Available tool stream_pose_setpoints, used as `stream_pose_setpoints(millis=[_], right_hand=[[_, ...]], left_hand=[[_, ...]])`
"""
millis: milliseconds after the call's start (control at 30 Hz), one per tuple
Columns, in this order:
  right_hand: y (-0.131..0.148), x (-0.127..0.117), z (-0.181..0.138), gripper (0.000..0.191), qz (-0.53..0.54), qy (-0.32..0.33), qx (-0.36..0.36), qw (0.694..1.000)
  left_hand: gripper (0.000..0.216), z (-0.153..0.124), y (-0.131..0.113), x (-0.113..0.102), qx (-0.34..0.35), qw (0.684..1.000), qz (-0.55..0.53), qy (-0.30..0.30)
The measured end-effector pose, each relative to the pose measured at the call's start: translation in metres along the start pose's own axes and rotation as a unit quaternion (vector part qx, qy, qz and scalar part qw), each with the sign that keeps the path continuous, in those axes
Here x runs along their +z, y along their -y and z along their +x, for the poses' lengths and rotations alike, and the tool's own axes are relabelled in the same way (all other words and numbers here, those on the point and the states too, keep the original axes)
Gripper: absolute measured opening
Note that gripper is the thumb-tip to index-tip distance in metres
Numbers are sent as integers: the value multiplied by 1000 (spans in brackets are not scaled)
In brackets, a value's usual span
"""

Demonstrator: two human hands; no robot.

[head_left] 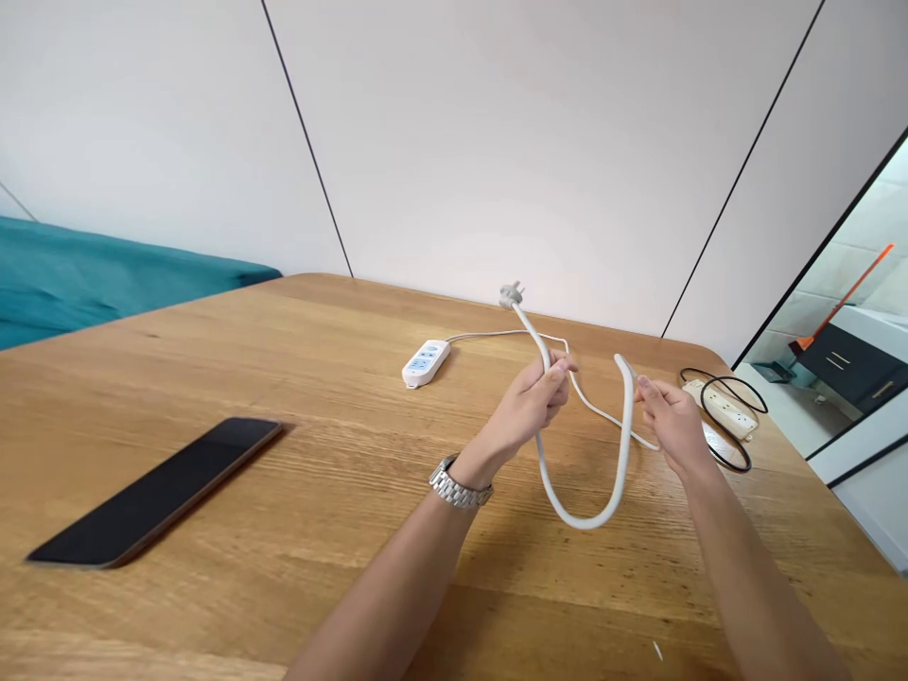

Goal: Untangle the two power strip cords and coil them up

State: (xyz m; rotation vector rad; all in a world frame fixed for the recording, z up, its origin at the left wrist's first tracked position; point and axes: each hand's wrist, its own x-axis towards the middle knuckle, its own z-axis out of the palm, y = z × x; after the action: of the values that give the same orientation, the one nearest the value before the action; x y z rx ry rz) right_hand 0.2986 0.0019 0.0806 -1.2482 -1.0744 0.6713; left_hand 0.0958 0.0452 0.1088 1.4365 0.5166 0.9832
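Note:
Both my hands hold a white power cable [582, 515] above a wooden table [298, 530]. My left hand [533, 399], with a metal watch at the wrist, is closed around the cable just below its plug [510, 294], which sticks up and away. My right hand [671, 421] pinches the cable farther along. Between the hands the cable hangs in a U-shaped loop. A thinner stretch of it runs back to a white power strip [426, 362] lying on the table.
A dark phone [160, 492] lies face up at the left of the table. A second, cream power strip with a black cable [724, 411] sits near the right edge. A teal sofa [85, 274] stands behind the table, and a white wall beyond.

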Motion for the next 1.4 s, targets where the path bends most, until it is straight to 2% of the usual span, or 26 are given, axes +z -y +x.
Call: stream_pose_setpoints(millis=[100,167,233,300,333,400,533,567,633,667,733,767,800,833,933,1000,1133,1267,1333,1400], right_hand=[[7,-24,3,49,-43,6,-24,999],[17,-45,4,43,-115,59,-28,991],[29,-61,1,39,-184,184,-3,966],[39,-66,-7,40,-221,321,42,920],[41,-62,-12,42,-231,369,59,898],[41,-44,-25,49,-236,422,71,872],[22,18,-57,73,-191,441,78,873],[14,34,-65,76,-178,427,66,884],[-2,59,-80,73,-113,459,96,876],[-10,67,-86,68,-56,499,132,854],[-22,76,-94,59,55,592,212,776],[-25,77,-95,57,97,620,247,739],[-28,75,-94,56,123,627,273,719],[-29,72,-91,56,133,617,293,719],[-26,54,-72,56,111,548,311,769],[-22,41,-57,57,70,533,308,785],[-19,16,-32,55,-10,509,295,809],[-32,-14,-16,49,-51,522,285,802],[-42,-27,-8,49,-84,537,283,791],[-48,-34,-2,51,-115,515,282,801]], left_hand=[[35,1,-1,-5,-39,999,-19,-17],[39,2,0,-9,-41,999,-11,-33],[42,4,0,-11,-26,998,-6,-58],[42,5,-1,-11,-14,996,-15,-82],[40,5,-2,-11,-10,996,-25,-90],[35,4,-6,-9,-6,994,-61,-94],[23,-5,-20,-4,31,975,-198,-93],[21,-7,-24,-3,45,967,-233,-94],[19,-11,-30,-3,64,952,-287,-92],[19,-13,-32,-4,68,946,-305,-89],[22,-13,-35,-9,63,937,-333,-85],[23,-13,-37,-12,60,934,-342,-87],[25,-12,-39,-17,56,931,-349,-94],[26,-11,-40,-22,47,929,-352,-104],[33,-8,-46,-38,3,921,-360,-150],[39,-6,-48,-47,-21,905,-382,-184],[41,-4,-49,-63,13,855,-453,-252],[41,-13,-56,-83,67,828,-462,-309],[44,-20,-63,-92,80,831,-435,-338],[47,-25,-68,-96,85,845,-397,-348]])
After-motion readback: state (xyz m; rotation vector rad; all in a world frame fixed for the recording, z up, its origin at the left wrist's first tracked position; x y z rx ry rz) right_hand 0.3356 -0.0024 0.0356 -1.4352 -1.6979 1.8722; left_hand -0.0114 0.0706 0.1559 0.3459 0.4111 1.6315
